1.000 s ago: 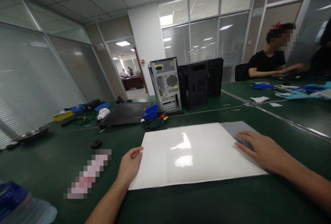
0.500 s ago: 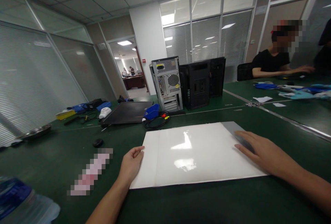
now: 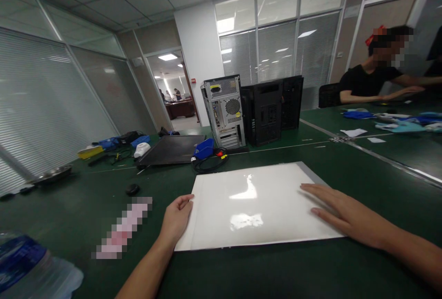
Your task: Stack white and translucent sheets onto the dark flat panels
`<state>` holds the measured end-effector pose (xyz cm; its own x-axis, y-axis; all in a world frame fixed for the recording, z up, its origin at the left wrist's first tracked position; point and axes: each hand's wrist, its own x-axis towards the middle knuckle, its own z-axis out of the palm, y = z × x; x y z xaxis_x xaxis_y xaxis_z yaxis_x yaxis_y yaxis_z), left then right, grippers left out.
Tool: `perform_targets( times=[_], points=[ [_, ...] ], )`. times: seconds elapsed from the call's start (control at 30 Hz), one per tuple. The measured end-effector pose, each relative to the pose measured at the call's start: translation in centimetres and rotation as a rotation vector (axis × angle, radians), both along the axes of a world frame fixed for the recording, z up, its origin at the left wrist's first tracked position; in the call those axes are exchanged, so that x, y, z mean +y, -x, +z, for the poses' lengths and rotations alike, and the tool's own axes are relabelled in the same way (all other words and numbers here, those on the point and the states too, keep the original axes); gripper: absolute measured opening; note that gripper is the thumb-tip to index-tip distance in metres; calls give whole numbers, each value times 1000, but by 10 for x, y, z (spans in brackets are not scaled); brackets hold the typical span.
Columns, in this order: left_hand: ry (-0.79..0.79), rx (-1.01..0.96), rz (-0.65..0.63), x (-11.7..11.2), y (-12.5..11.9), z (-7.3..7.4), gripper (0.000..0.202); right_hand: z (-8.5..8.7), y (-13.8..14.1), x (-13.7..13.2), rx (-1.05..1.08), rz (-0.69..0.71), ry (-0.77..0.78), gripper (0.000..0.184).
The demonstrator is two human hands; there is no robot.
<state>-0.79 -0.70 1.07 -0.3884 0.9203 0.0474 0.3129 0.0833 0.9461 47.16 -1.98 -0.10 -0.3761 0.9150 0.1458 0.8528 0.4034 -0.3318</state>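
A glossy white sheet (image 3: 221,204) lies flat on the green table, with bright light reflections on its surface. A grey strip (image 3: 309,171) shows along its upper right side; whether that is a separate panel I cannot tell. My left hand (image 3: 177,218) pinches the sheet's left edge between bent fingers and thumb. Over the right part of the sheet lies my right hand (image 3: 340,214), open, fingers stretched out flat and thumb apart. The right hand covers part of the sheet's right edge.
Computer cases (image 3: 226,110) stand at the back beside a dark flat panel (image 3: 172,149) and a blue piece with cables (image 3: 204,148). A black round object (image 3: 132,189) and water bottle (image 3: 31,267) are left. Gloves (image 3: 400,124) and a seated person (image 3: 368,80) are right.
My right hand has moved left, further onto the white sheet. The line near the sheet's left side has shifted toward my left hand, which stays at the edge.
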Motion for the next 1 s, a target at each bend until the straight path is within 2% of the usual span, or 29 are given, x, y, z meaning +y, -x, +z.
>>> perform_targets(
  times=[0.1,0.27,0.53,0.8,0.9,1.0],
  points=[
    [-11,33,19,5,7,-9,32,1,3,-3,3,37,29,65],
    [-34,-48,-4,10,12,-19,42,5,11,-8,-27,102,38,66],
    [13,-79,-24,6,7,-13,47,6,24,-15,-113,207,26,66],
    [5,-116,-11,10,9,-17,43,5,30,-16,-167,248,-38,64],
    [19,-207,-3,10,10,-16,38,5,31,-17,-155,257,-73,65],
    [74,-391,0,9,10,-11,35,5,31,-17,-175,269,-141,69]
  ],
)
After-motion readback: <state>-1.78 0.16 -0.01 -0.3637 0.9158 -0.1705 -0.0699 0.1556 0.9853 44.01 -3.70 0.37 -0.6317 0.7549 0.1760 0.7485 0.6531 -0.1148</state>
